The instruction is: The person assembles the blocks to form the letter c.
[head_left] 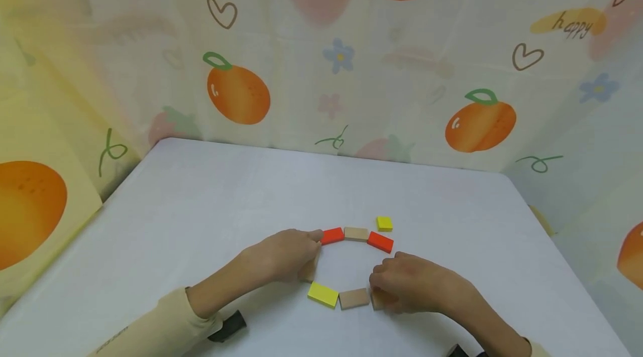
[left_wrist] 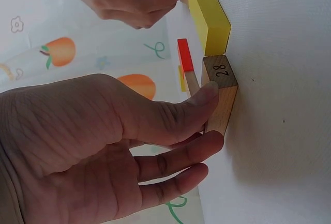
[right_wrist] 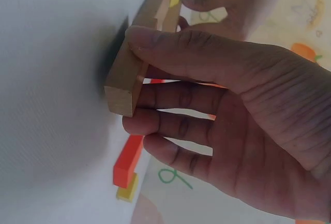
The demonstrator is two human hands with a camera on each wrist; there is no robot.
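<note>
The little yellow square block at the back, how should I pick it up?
Pinch the small yellow block by two opposite side edges, coming straight down from above. It lies flat on the white table, apart from the ring of blocks, so its sides look free for fingertips.
</note>
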